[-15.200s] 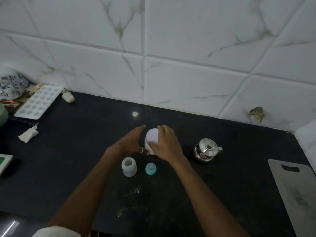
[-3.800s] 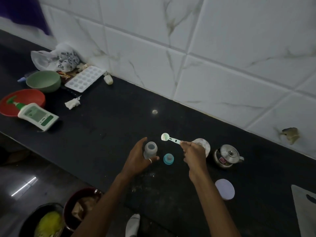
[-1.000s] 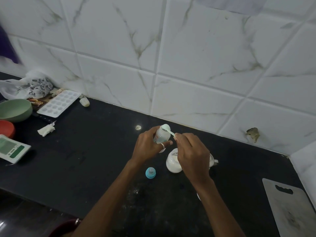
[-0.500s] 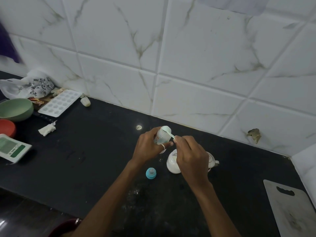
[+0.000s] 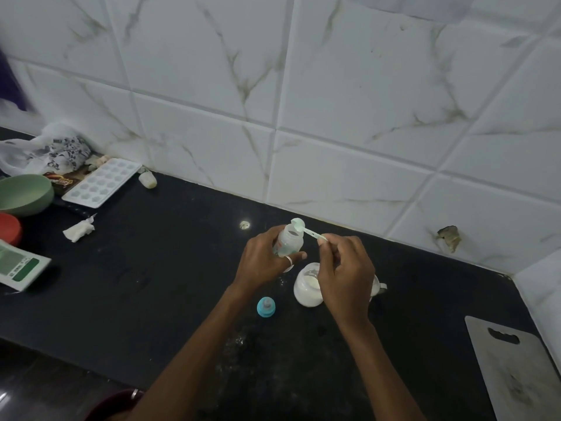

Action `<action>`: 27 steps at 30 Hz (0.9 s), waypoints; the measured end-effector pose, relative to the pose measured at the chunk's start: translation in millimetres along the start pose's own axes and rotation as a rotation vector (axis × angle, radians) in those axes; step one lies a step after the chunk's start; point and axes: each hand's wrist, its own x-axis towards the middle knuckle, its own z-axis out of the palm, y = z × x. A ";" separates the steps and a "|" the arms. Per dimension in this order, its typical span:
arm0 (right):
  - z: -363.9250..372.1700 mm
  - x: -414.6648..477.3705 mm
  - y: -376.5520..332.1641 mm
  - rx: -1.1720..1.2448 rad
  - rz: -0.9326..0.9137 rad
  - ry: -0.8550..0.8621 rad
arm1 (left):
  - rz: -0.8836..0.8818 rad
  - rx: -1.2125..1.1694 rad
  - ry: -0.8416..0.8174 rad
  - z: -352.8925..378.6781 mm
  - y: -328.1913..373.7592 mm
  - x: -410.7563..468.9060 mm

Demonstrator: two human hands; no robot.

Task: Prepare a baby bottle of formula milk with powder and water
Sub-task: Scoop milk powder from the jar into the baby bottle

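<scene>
The left hand (image 5: pixel 263 262) grips the baby bottle (image 5: pixel 287 242); the right hand (image 5: pixel 346 276) pinches the scoop (image 5: pixel 304 230) at its mouth, above the counter (image 5: pixel 151 284).

The dark counter (image 5: pixel 158 284) lies bare across the middle left of the frame. It makes a broad lane between the left-edge clutter and the centre. The clutter is a green bowl (image 5: pixel 24 192), red bowl (image 5: pixel 9 227), white-and-green pack (image 5: pixel 19 265), ice tray (image 5: pixel 101 182) and crumpled tissue (image 5: pixel 78 232).

At centre the left hand (image 5: pixel 261 265) grips the bottle (image 5: pixel 290 243) and the right hand (image 5: pixel 346 278) pinches the scoop (image 5: pixel 299 223) at its mouth. The open powder jar (image 5: pixel 305 291) sits under the right hand, and the teal cap (image 5: pixel 266 307) stands just beside the left wrist. Something metal (image 5: pixel 379 288), perhaps a small pot, hides behind the right hand.

A cutting board (image 5: pixel 522 378) fills the lower right, with open counter beside it.
</scene>
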 end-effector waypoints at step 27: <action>44.0 -19.5 90.2 -0.460 0.580 -0.618 | -0.200 0.030 -0.093 21.5 -70.1 -18.7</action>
